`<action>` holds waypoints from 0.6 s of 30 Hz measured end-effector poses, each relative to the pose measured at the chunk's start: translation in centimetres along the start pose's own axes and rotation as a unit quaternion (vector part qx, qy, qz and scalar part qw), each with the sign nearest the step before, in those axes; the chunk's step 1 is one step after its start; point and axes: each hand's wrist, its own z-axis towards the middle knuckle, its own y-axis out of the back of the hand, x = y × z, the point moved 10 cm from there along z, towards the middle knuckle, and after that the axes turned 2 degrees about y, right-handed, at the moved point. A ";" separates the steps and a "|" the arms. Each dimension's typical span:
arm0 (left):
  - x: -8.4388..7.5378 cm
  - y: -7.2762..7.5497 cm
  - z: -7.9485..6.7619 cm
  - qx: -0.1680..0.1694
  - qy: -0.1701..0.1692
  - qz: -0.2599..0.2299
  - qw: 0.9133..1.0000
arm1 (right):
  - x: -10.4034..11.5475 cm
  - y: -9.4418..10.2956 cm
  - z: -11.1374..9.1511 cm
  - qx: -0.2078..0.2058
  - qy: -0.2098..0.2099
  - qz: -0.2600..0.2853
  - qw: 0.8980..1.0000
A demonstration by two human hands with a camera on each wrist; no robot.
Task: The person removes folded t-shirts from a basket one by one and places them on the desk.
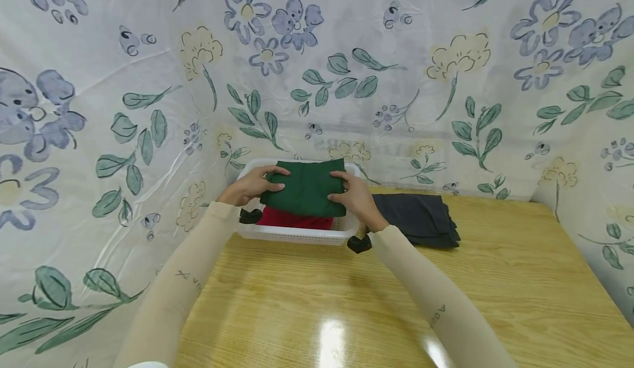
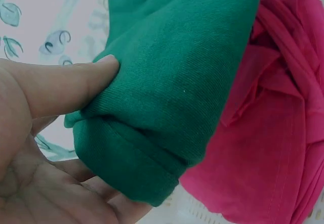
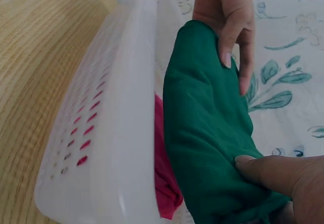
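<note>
A folded green cloth (image 1: 304, 188) is held between both hands over a white plastic basket (image 1: 292, 235). My left hand (image 1: 256, 184) grips its left end, the thumb on top and the fingers beneath, as the left wrist view shows. At the opposite end my right hand (image 1: 358, 195) pinches the cloth, its thumb pressed on the upper face in the right wrist view. Below the green cloth a red folded cloth (image 1: 297, 219) lies inside the basket, partly covered from the head view. In the left wrist view this red cloth (image 2: 263, 153) looks pinkish and layered.
A dark navy folded cloth (image 1: 418, 219) lies on the wooden table (image 1: 277, 291) just right of the basket. Floral sheeting (image 1: 346, 109) rises behind the basket and along both sides. The basket stands near the back left corner.
</note>
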 end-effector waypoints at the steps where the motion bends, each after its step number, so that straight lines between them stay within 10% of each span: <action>1: -0.2 -0.1 -0.1 0.001 -0.004 -0.006 1.000 | -0.1 0.3 0.0 -0.003 -0.001 -0.007 1.000; 18: -1.8 -1.0 0.0 -0.009 -0.035 -0.020 0.999 | -0.6 2.7 -0.5 0.013 -0.018 0.045 0.999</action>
